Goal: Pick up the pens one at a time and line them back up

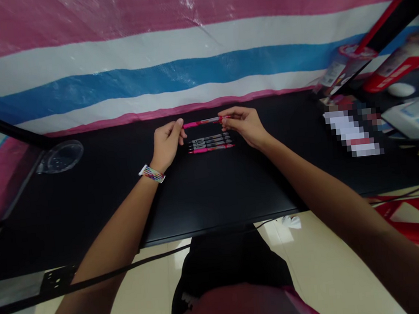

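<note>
A pink pen is stretched level between my two hands, beyond a row of pens on the black table. My left hand, with a colourful band on its wrist, pinches the pen's left end. At the other end, the fingertips of my right hand close on it. Just nearer to me lie several dark pens side by side. Another pink pen lies along the near side of that row, parallel to the others.
A clear plastic lid lies at the table's left. On the right stand a plastic cup with a red straw, a red and white container and a white round object. A striped sheet hangs behind; a cable crosses below the front edge.
</note>
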### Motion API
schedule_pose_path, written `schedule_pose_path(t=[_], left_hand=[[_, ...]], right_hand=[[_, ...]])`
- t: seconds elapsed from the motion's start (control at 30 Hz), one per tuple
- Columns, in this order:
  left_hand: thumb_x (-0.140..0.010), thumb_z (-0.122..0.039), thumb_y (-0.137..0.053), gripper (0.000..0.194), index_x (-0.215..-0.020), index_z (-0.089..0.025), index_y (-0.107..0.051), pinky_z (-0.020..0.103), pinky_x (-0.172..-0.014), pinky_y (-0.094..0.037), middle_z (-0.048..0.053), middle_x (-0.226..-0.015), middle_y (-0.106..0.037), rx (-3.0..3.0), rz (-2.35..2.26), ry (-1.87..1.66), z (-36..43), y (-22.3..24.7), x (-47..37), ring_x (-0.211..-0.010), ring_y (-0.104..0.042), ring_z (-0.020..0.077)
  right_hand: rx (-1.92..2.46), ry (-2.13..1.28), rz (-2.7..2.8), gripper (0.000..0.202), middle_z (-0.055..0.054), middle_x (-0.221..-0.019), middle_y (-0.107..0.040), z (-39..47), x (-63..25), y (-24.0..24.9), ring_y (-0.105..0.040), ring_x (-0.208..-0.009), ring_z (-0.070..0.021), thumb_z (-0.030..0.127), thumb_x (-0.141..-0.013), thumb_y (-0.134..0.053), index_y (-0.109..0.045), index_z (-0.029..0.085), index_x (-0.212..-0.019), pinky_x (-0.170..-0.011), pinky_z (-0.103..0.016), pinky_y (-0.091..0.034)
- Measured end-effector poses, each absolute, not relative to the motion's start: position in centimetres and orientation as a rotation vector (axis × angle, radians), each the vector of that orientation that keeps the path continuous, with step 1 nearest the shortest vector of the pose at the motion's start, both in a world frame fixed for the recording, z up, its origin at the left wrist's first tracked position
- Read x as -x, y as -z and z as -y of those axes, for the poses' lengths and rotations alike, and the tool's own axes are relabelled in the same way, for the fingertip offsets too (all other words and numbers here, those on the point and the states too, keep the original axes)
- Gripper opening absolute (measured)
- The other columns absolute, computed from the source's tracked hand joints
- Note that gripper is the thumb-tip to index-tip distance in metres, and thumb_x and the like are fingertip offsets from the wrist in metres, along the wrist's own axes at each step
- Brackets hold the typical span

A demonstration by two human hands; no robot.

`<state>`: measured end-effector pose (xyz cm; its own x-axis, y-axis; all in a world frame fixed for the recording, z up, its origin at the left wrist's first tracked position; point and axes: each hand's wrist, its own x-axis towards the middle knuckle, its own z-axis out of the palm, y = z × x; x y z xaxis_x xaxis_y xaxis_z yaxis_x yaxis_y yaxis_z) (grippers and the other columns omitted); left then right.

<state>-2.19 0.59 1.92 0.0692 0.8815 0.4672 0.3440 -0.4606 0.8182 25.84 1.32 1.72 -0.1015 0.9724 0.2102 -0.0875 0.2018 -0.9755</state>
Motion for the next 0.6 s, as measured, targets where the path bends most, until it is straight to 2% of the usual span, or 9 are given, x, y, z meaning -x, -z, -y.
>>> schedule_pose_path(t=[0.1, 0.23, 0.33, 0.5, 0.6], left_hand=[[-0.109, -0.072, -0.063, 0.064, -0.066, -0.025, -0.066, 0.033, -0.061, -0.052, -0.001, -0.054, -0.056, -1.822, -1.242, -1.453, -0.9, -1.8, 2.5, -0.054, -0.056, 0.0145], [-0.100, -0.062, -0.081, 0.041, -0.085, -0.024, -0.077, 0.034, -0.082, -0.061, 0.004, -0.083, -0.078, -1.787, -1.190, -1.510, -1.3, -1.6, 2.8, -0.079, -0.072, 0.0180], [-0.098, -0.052, -0.085, 0.027, -0.102, -0.026, -0.084, 0.038, -0.096, -0.064, 0.007, -0.105, -0.086, -1.766, -1.174, -1.510, -1.4, -1.4, 3.0, -0.097, -0.079, 0.0217], [-0.097, -0.039, -0.084, 0.015, -0.106, -0.026, -0.087, 0.040, -0.099, -0.065, 0.007, -0.108, -0.088, -1.737, -1.191, -1.537, -1.5, -1.1, 3.2, -0.102, -0.082, 0.0226], [-0.097, -0.039, -0.084, 0.016, -0.106, -0.026, -0.087, 0.040, -0.100, -0.065, 0.007, -0.110, -0.088, -1.734, -1.186, -1.535, -1.5, -1.1, 3.1, -0.103, -0.082, 0.0228]], right_hand=[[0.938, -1.122, 1.299, 0.027, -0.003, -0.089, -0.078, -1.6, -26.0, -1.7, -0.073, -0.080, -0.0199, 0.034, -0.074, -0.092, -0.085, 0.024, -0.097, -0.085, -0.042, -0.069], [0.932, -1.070, 1.226, 0.023, -0.003, -0.089, -0.077, -2.0, -26.3, -1.7, -0.073, -0.084, -0.0201, 0.029, -0.071, -0.088, -0.084, 0.025, -0.094, -0.083, -0.040, -0.068], [0.988, -1.029, 1.206, 0.022, -0.003, -0.090, -0.076, -2.2, -26.5, -1.6, -0.073, -0.086, -0.0211, 0.029, -0.073, -0.084, -0.082, 0.026, -0.095, -0.085, -0.042, -0.069], [1.025, -0.960, 1.209, 0.022, -0.004, -0.091, -0.073, -2.5, -26.8, -1.4, -0.070, -0.084, -0.0220, 0.034, -0.074, -0.080, -0.078, 0.027, -0.095, -0.084, -0.044, -0.067], [1.022, -0.934, 1.200, 0.022, -0.005, -0.091, -0.074, -2.5, -26.7, -1.3, -0.069, -0.082, -0.0214, 0.034, -0.072, -0.080, -0.078, 0.027, -0.093, -0.083, -0.044, -0.066]])
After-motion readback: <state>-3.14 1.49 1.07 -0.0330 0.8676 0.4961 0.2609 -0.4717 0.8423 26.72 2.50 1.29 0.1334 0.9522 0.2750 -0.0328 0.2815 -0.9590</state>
